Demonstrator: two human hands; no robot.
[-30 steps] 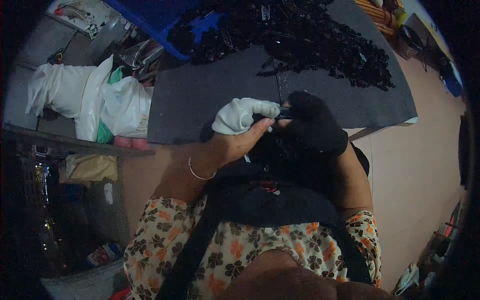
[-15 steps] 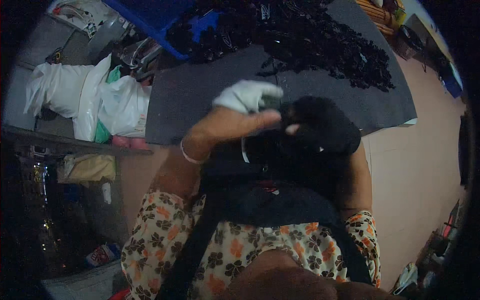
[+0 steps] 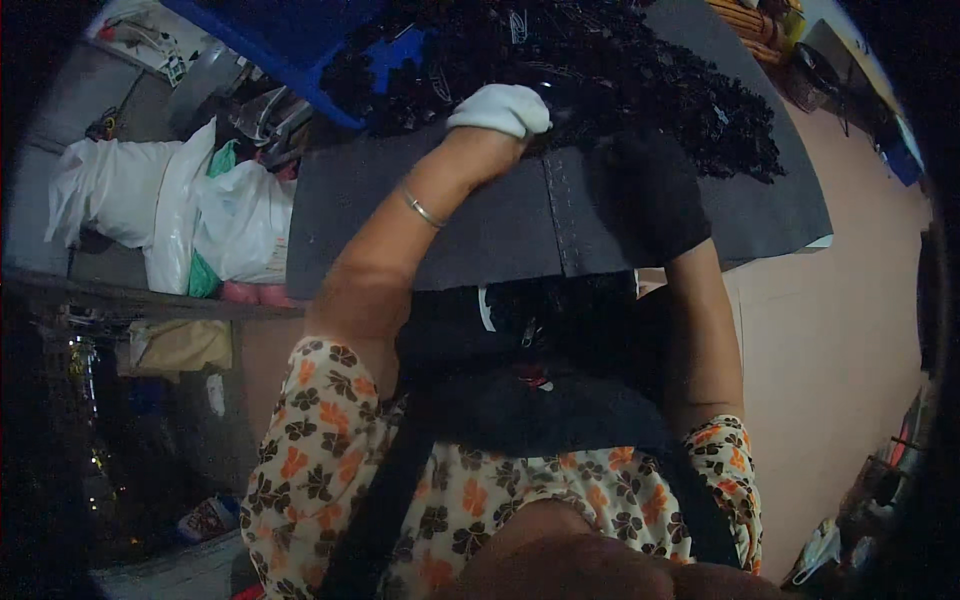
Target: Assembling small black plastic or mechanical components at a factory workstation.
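Black parts [image 3: 705, 110] beside left hand [image 3: 502, 110], grip curled, its contents hidden

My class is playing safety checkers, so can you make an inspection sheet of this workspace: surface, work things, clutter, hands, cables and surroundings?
Surface: flat dark-grey table with a thin pale seam.
Work things: wide heap of small black pieces across its far side; single pieces are hard to tell.
Clutter: smooth blue tray or sheet at far left; white plastic bags left of the table.
Left hand: white-gloved, at the heap; grip hidden.
Right hand: black-gloved, by the heap's near edge; too dark to tell its grip.
Cables: nothing seen for certain.
Surroundings: pinkish-tan floor on the right.
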